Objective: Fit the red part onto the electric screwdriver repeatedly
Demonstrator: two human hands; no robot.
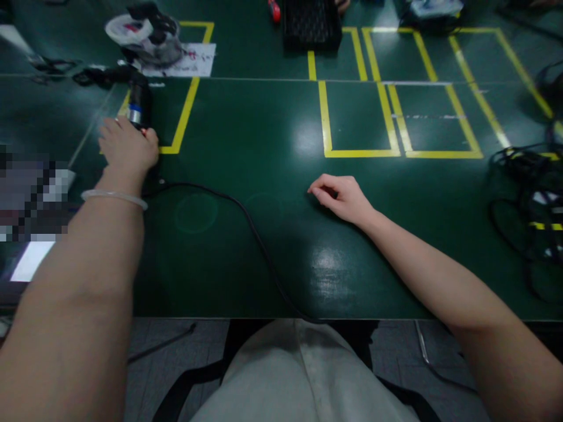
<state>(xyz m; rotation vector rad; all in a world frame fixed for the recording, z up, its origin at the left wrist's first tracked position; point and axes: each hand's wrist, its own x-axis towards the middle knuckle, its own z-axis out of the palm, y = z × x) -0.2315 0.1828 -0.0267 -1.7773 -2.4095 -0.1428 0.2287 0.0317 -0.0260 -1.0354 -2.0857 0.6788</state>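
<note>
My left hand (128, 145) is at the far left of the green table, closed around the near end of a black cylindrical tool (139, 99) with a blue and silver band. Its exact kind is unclear, and my palm hides the lower part. Near the middle of the table, my right hand (341, 196) rests on its side with the fingers curled loosely and the thumb against them; nothing shows in it. A thin black cable (240, 205) emerges beside my left wrist and curves across to the table's front edge.
Behind the tool, a clear-wrapped roll-like bundle (160, 44) sits by a handwritten paper sheet (200, 58). A black tray (311, 26) and a red-handled item (274, 10) are at the back. Tangled black cables (523, 205) lie right. Yellow tape (360, 153) marks rectangles.
</note>
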